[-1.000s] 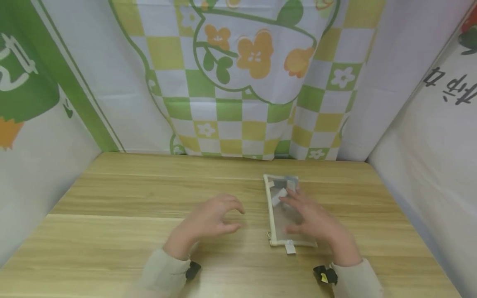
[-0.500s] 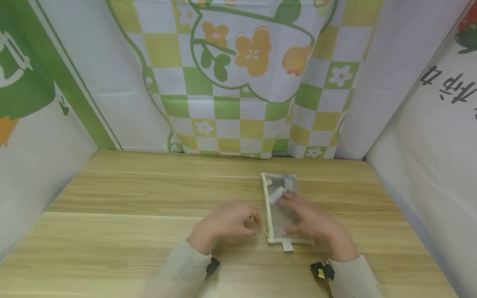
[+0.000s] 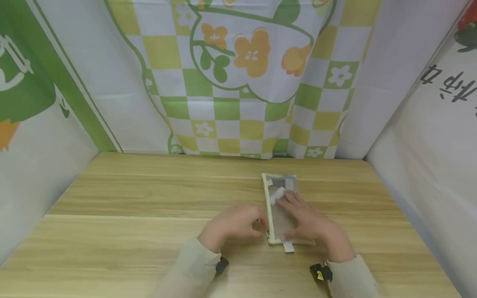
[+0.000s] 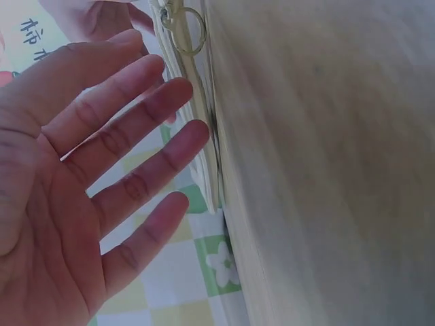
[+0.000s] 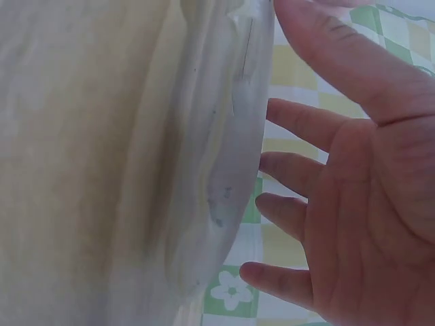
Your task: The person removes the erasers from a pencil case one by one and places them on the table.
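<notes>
A see-through pouch lies flat on the wood-grain tabletop, right of the middle, its long sides running away from the person. The right hand is spread over the pouch's right half, its fingers parted and pressing lightly against the top face, the thumb near the near edge; they rest there without grasping anything. The left hand is just beside the pouch's left side, at the near corner. Its fingers are loosely extended and released, pointing at the cream zipper edge; whether a fingertip touches that edge, I cannot tell. A metal ring hangs at the zipper's near end, close to the left thumb and index finger. A white tag sticks out from the near edge, between the two hands, and a pale slip shows through the pouch just beyond the right index fingertip.
</notes>
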A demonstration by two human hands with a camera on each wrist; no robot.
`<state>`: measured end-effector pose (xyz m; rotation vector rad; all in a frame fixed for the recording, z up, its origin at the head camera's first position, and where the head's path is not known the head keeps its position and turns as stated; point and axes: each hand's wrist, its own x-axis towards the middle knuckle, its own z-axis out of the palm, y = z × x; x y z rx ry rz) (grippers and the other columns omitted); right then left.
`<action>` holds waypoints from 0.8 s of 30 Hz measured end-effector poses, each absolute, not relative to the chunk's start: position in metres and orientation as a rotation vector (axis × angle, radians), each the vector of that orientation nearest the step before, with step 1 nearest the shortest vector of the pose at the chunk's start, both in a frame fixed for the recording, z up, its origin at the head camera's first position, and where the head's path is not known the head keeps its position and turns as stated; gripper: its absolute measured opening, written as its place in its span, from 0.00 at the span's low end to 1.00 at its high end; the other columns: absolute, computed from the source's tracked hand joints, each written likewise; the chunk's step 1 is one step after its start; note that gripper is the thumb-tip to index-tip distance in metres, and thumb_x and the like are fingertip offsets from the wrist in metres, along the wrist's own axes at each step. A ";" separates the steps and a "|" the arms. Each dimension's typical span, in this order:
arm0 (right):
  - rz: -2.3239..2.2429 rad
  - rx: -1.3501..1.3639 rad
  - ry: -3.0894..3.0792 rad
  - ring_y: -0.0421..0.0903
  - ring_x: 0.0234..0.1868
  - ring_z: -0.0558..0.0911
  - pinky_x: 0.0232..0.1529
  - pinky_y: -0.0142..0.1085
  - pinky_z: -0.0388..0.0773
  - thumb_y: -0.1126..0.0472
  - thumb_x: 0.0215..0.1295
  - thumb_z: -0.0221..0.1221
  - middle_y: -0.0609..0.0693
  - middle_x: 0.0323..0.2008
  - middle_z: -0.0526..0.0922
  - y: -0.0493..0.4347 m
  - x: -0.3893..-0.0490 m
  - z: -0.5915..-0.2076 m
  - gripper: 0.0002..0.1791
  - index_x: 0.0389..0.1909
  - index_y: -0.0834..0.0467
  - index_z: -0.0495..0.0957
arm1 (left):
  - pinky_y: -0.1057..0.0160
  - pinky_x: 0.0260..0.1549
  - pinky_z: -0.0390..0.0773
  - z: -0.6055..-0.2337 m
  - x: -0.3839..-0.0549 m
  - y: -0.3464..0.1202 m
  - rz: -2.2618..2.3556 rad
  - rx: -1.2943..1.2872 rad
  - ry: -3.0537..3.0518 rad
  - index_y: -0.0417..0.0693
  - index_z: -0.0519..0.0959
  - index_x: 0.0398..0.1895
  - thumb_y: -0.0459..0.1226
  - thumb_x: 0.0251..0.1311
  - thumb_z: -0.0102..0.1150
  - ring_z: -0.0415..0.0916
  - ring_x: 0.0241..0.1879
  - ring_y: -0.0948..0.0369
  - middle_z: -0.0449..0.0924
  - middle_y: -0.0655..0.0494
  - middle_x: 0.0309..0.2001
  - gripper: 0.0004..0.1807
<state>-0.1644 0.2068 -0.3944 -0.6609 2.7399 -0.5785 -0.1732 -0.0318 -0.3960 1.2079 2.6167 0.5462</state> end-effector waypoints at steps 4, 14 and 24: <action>-0.578 -0.640 2.732 0.68 0.78 0.41 0.68 0.73 0.47 0.44 0.47 0.74 0.62 0.79 0.44 0.204 -0.164 -0.394 0.58 0.77 0.55 0.56 | 0.67 0.55 0.77 -0.396 -0.173 -0.032 0.507 1.216 2.598 0.56 0.87 0.43 0.37 0.54 0.68 0.80 0.48 0.66 0.85 0.66 0.45 0.13; -0.546 -0.606 2.734 0.68 0.78 0.42 0.66 0.76 0.48 0.40 0.52 0.70 0.61 0.79 0.42 0.201 -0.159 -0.397 0.56 0.77 0.55 0.54 | 0.65 0.60 0.75 -0.395 -0.167 -0.030 0.460 1.139 2.575 0.60 0.86 0.46 0.36 0.52 0.70 0.77 0.55 0.65 0.82 0.65 0.52 0.16; -0.507 -0.598 2.754 0.68 0.78 0.41 0.65 0.76 0.51 0.35 0.54 0.67 0.60 0.80 0.40 0.195 -0.156 -0.396 0.57 0.78 0.56 0.51 | 0.68 0.48 0.77 -0.397 -0.172 -0.027 0.476 1.200 2.568 0.52 0.84 0.30 0.34 0.51 0.70 0.76 0.42 0.66 0.80 0.62 0.41 0.04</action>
